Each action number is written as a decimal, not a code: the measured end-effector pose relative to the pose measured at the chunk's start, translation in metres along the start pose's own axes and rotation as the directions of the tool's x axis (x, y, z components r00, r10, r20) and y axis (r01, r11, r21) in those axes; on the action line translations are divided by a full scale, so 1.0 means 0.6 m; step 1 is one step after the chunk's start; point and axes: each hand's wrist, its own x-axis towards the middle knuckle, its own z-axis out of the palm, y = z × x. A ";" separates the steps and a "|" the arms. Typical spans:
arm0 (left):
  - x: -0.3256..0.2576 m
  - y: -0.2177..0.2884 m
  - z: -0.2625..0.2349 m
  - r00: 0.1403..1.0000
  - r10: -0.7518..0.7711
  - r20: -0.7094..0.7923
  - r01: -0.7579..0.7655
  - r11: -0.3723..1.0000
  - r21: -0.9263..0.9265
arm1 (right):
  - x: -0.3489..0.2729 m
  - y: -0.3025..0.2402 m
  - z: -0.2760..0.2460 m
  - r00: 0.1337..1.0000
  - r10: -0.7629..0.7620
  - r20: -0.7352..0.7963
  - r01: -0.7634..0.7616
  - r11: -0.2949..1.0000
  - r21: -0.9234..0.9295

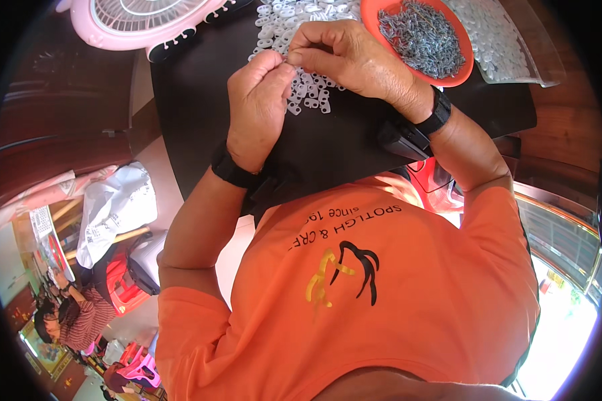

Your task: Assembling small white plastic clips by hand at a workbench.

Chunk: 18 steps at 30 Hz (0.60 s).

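Note:
Over the far part of a dark table (201, 134), my left hand (257, 100) and my right hand (351, 60) meet with their fingertips pinched together. Whatever sits between the fingers is too small and too covered to name. Below and behind them spreads a pile of small white plastic pieces with holes (311, 93). Right beside my right hand stands an orange-red bowl (467, 63) filled with small grey metal screws (421, 40). Each wrist wears a black band.
A clear tray (548, 77) of many whitish pieces lies at the far right. At the far left is a pink fan (87, 23). A black object (401, 140) sits at the table's near edge. To the left are a white bag (117, 207), red stools and another person (80, 317).

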 end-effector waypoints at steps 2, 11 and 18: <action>0.006 0.000 -0.003 1.000 -0.009 -0.002 0.009 1.000 -0.019 | 0.001 0.001 -0.001 0.999 0.032 0.004 -0.032 0.999 0.018; 0.028 -0.007 -0.037 0.995 0.029 -0.100 -0.040 0.993 -0.109 | 0.005 -0.005 -0.048 0.989 -0.104 -0.101 0.070 0.952 -0.297; 0.024 -0.003 -0.032 0.998 -0.001 -0.070 -0.012 0.984 -0.176 | -0.007 0.000 -0.040 0.961 -0.237 0.146 0.272 0.696 -0.664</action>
